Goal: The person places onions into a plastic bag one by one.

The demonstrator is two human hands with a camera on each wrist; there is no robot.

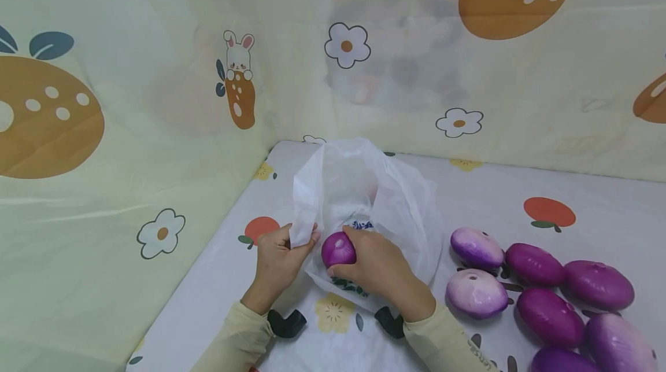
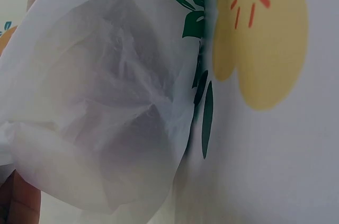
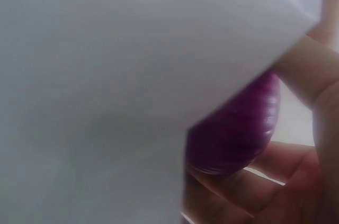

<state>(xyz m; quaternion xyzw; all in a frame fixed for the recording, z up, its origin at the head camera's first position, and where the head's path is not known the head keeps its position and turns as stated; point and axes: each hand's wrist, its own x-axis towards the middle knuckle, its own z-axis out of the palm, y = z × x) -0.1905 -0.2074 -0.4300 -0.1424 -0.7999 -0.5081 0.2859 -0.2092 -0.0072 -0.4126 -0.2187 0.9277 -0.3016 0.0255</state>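
A thin white plastic bag point(image 1: 408, 204) stands with its mouth open in the head view, showing green and blue print inside. My left hand point(image 1: 276, 259) pinches the left edge of the bag's mouth between thumb and fingers. In my right hand point(image 1: 377, 262) is a glossy red onion point(image 1: 339, 249), gripped between thumb and fingers at the bag's opening. From the right wrist, the bag point(image 3: 106, 86) hides part of the onion point(image 3: 241, 126) and some of the fingers. Crumpled bag plastic point(image 2: 106, 107) fills much of the left wrist view.
Several more onions, purple and whitish-purple, lie grouped on the table right of the bag, among them a pale one point(image 1: 476, 294) and a dark one point(image 1: 550, 317). A patterned cloth point(image 1: 333, 354) covers the table. Printed curtains point(image 1: 291, 83) hang behind and to the left.
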